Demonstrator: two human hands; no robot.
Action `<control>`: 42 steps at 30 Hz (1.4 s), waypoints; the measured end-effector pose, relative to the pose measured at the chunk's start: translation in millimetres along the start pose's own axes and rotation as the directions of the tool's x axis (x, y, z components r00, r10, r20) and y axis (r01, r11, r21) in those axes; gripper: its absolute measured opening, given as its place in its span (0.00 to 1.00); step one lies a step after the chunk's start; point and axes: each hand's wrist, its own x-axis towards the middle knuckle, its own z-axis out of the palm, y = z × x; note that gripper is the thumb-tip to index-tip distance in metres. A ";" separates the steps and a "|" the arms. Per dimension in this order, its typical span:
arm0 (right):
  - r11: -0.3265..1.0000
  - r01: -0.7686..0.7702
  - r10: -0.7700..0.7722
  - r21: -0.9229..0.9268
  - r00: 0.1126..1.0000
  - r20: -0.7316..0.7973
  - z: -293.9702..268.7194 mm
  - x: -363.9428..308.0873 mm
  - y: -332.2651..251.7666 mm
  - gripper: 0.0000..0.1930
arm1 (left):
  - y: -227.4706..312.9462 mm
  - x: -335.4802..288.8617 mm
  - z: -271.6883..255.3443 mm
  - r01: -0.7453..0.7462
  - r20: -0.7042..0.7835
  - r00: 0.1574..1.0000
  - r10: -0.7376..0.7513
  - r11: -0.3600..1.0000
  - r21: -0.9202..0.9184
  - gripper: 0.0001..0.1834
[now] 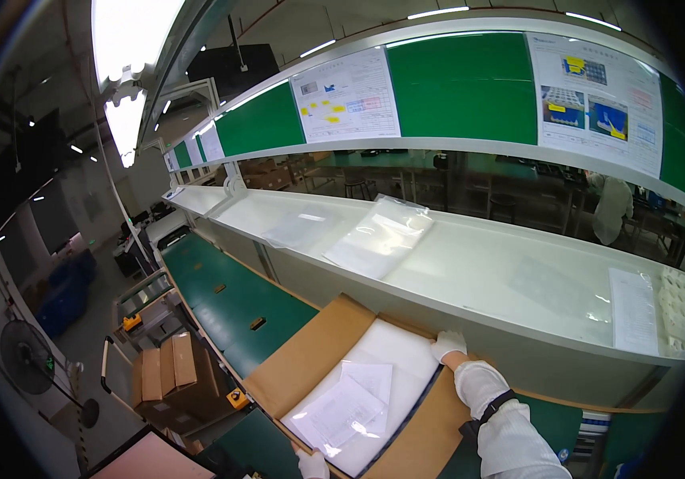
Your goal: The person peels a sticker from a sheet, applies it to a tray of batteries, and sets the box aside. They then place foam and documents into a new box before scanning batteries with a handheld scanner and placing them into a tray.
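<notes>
An open cardboard box (294, 355) stands on the green workbench, its flaps folded outward. A white foam sheet (394, 345) lies inside, with a clear plastic sleeve of printed papers (342, 411) on top. My right hand (448, 345), in a white glove, grips the box at its far right corner; its fingers curl over the edge. Low in the view, my left hand (312, 463), also gloved, is closed at the near rim of the box. The picture's lower edge cuts off part of it.
Behind the box runs a raised white shelf (486, 279), holding plastic bags (382, 235), a paper sheet (634, 311) and a white moulded tray (680, 311). Instruction sheets hang on the green board (462, 88) above. To the left are a cart with cartons (170, 375) and a fan (24, 357).
</notes>
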 end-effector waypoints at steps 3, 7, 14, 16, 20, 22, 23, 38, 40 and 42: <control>0.953 -0.211 0.133 0.219 0.938 0.321 -11.2 11.0 -0.2 0.27 | -18.7 10.7 2.7 -0.054 0.009 0.998 0.054 0.998 0.036 0.44; 0.979 -0.146 0.099 0.141 0.950 0.297 -15.7 12.1 -5.2 0.27 | -19.2 22.8 7.8 -0.040 -0.086 0.995 0.046 0.996 0.075 0.48; 0.959 0.276 -0.242 0.068 0.917 -0.317 14.0 -60.7 -67.3 0.28 | -24.3 34.7 16.8 -0.204 -0.202 0.962 0.186 0.976 -0.074 0.44; 0.926 0.297 -0.240 0.234 0.940 -0.242 33.4 -89.6 -84.4 0.29 | -1.2 21.8 8.0 -0.271 -0.176 0.935 0.308 0.940 0.207 0.44; 0.877 0.151 -0.077 0.457 0.981 -0.175 50.8 -126.4 -117.5 0.32 | 70.4 11.0 -32.4 -0.570 0.230 0.776 0.587 0.495 0.656 0.41; 0.866 0.131 -0.030 0.482 0.977 -0.212 52.6 -122.8 -125.2 0.33 | 73.5 38.5 -39.1 -0.625 0.310 0.741 0.595 0.443 0.643 0.40; 0.829 0.077 0.023 0.554 0.985 -0.173 51.8 -119.1 -123.5 0.33 | 74.2 55.8 -37.9 -0.679 0.394 0.702 0.594 0.389 0.623 0.39; 0.278 -0.423 0.125 0.863 0.906 0.404 46.2 -148.6 -124.1 0.15 | 115.7 142.2 -68.4 -0.462 0.573 0.787 0.231 0.836 0.296 0.22; -0.270 -0.464 0.156 0.844 0.843 0.514 37.3 -155.4 -114.4 0.07 | 118.3 147.0 -90.6 -0.355 0.539 0.798 0.269 0.933 0.060 0.17; -0.350 -0.424 0.216 0.835 0.831 0.512 29.2 -158.5 -108.2 0.05 | 120.0 153.3 -100.6 -0.177 0.522 0.796 0.308 0.942 -0.286 0.16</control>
